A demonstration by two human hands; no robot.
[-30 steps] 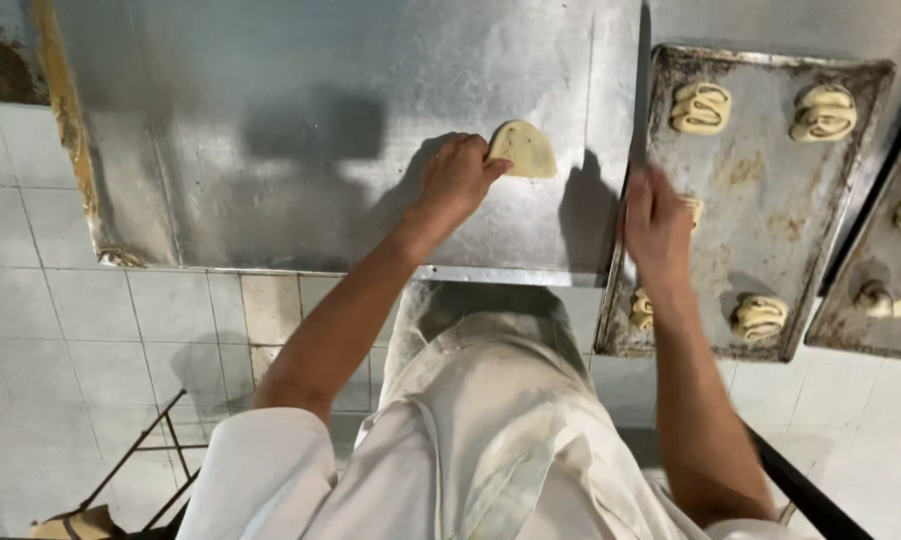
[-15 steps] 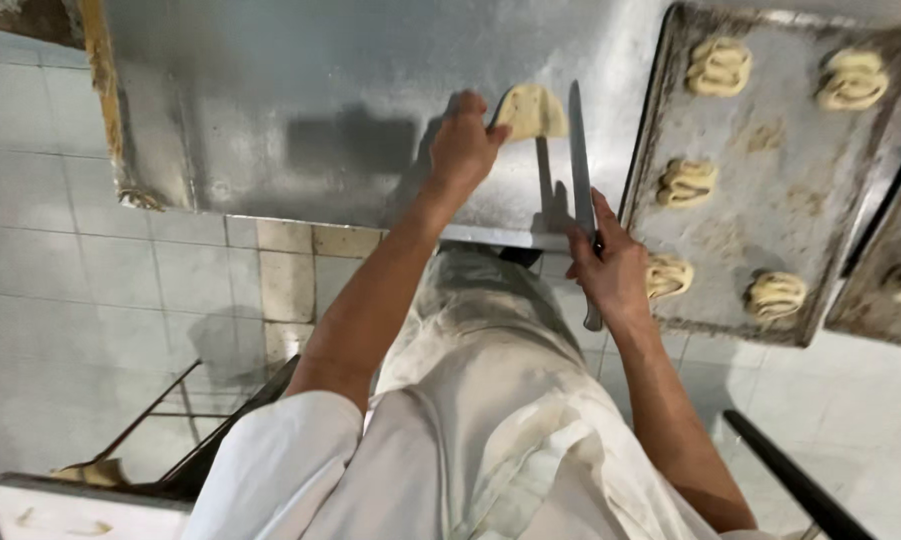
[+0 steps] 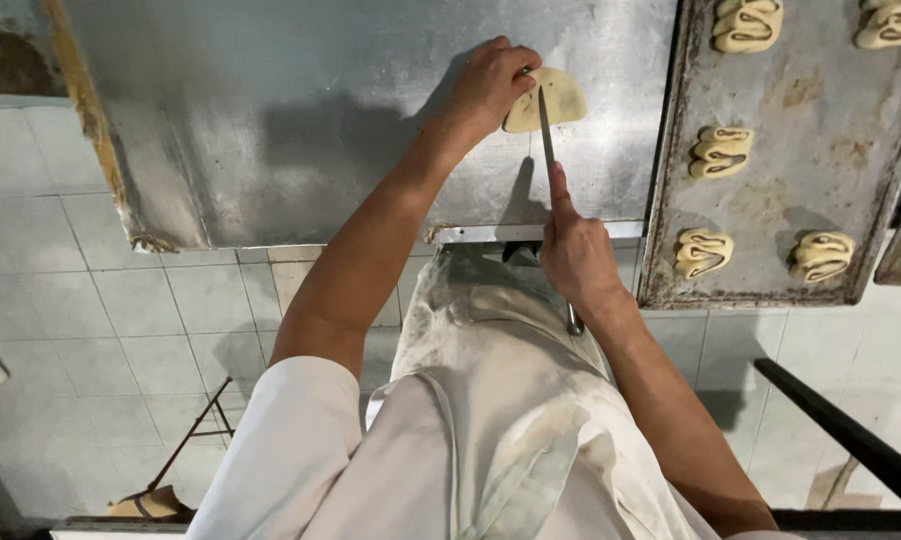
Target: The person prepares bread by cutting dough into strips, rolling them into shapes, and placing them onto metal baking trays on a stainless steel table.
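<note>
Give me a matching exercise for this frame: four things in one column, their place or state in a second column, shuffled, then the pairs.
Things:
1. left hand
2. right hand
3. dough piece
4. baking tray

Places or states:
A. holds shaped dough pieces, to the right of the steel table
B. grip on a knife, forefinger along the blade
C. flat and pale on the steel table, under the knife blade
D. presses on the dough piece's left edge

Pairs: 1-D, 2-B, 3-C, 4-A
</note>
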